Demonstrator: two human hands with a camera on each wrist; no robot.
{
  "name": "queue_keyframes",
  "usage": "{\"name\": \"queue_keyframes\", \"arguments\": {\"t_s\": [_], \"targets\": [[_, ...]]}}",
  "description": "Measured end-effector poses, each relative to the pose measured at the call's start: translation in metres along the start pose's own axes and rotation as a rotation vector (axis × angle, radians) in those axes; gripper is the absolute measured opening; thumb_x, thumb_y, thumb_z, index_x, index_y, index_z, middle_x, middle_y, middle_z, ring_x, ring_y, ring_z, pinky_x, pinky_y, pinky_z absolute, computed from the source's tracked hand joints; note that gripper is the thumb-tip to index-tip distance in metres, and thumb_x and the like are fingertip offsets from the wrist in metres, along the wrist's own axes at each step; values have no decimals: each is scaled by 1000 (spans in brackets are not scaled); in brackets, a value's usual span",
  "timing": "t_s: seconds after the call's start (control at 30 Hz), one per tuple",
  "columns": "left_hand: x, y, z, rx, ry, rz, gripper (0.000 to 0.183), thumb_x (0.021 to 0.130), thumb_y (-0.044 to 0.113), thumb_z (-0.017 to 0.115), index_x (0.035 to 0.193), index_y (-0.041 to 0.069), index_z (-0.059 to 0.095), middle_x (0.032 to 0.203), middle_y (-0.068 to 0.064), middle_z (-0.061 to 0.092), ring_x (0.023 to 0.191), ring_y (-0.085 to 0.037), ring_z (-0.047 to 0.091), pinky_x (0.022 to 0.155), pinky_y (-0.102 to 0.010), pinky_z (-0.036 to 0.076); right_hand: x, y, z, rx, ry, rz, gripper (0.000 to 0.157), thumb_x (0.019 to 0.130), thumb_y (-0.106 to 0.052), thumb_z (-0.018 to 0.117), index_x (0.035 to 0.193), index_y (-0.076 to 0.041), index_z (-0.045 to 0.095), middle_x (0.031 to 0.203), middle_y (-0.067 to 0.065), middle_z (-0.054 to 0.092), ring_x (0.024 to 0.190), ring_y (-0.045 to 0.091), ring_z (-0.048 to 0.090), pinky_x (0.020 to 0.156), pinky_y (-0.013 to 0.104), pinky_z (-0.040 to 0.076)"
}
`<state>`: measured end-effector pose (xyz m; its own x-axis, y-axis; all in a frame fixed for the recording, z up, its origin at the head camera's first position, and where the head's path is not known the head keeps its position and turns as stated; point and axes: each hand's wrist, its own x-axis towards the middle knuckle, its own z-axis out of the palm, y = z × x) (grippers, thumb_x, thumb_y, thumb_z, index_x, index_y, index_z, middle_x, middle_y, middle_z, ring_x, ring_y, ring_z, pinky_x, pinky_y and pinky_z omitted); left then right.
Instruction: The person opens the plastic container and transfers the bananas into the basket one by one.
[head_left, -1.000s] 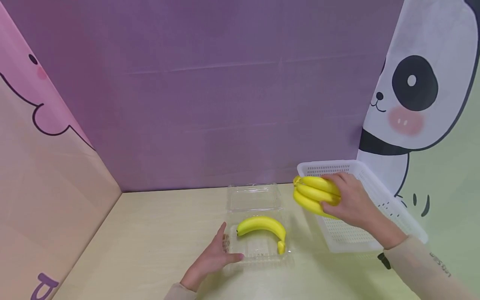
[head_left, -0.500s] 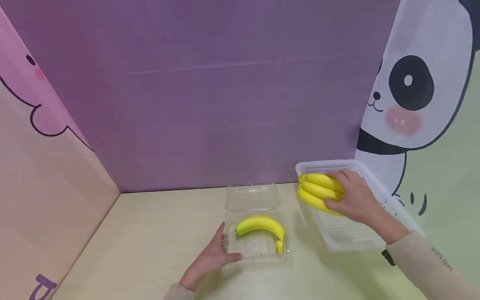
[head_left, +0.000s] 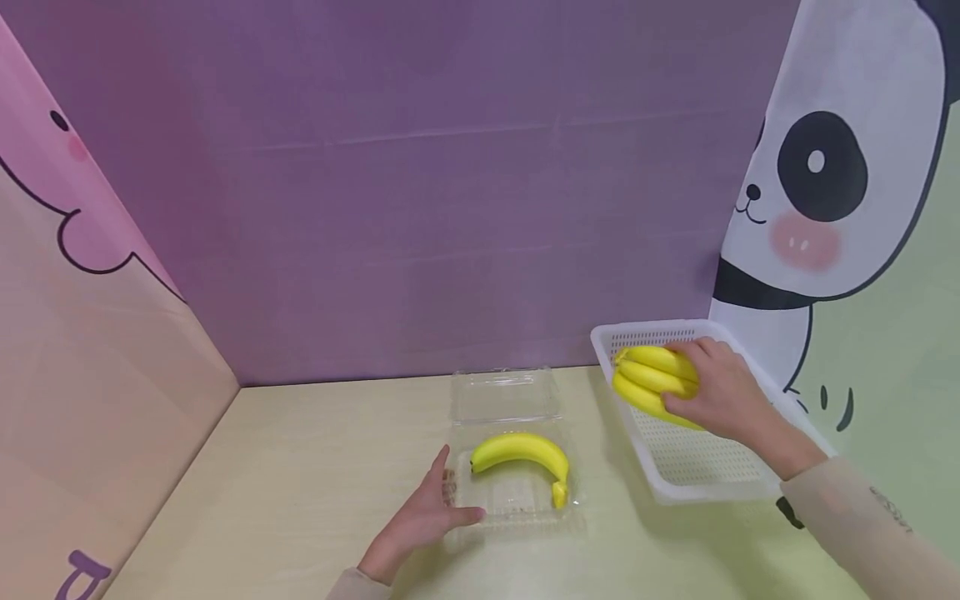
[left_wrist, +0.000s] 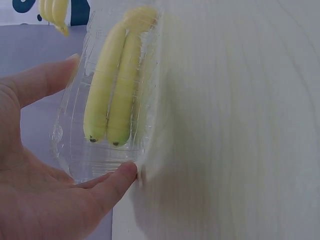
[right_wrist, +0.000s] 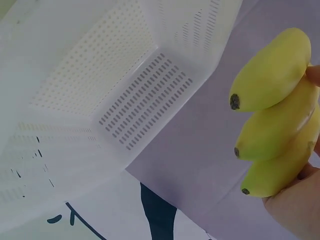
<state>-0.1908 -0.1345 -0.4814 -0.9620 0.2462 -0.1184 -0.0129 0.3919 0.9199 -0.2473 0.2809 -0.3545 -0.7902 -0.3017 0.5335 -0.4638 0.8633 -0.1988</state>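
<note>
Right hand (head_left: 718, 396) gripping banana bunch (head_left: 651, 383), left hand (head_left: 422, 512) spread, touching clear container (head_left: 513, 497)

Illegible: blurry lettering (head_left: 891, 510) on R sleeve (head_left: 832, 500), purple char. (head_left: 81, 573) on L wall (head_left: 97, 400)

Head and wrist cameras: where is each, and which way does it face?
Head: worn on the head, facing forward and down at the table; left hand, right hand and sleeves show.
Left wrist: worn there, facing the clear container with bananas; left hand partly shows.
Right wrist: worn there, facing the white basket and banana bunch; right hand partly shows.
Head and right wrist share basket and bunch.
</note>
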Motion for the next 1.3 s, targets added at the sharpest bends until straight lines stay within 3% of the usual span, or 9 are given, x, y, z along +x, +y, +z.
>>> {"name": "queue_keyframes", "arguments": {"t_s": [1.3], "targets": [[1,-3,-1,-8,-8,2,120,81,21,87,161,0,-1,154,-43,24,139,-55,36,111,-65,33,-7,38,-1,-41,-175,213,60,81,-24,77,129,5,54,114,26,56,93,38,49,78,53,39]]}}
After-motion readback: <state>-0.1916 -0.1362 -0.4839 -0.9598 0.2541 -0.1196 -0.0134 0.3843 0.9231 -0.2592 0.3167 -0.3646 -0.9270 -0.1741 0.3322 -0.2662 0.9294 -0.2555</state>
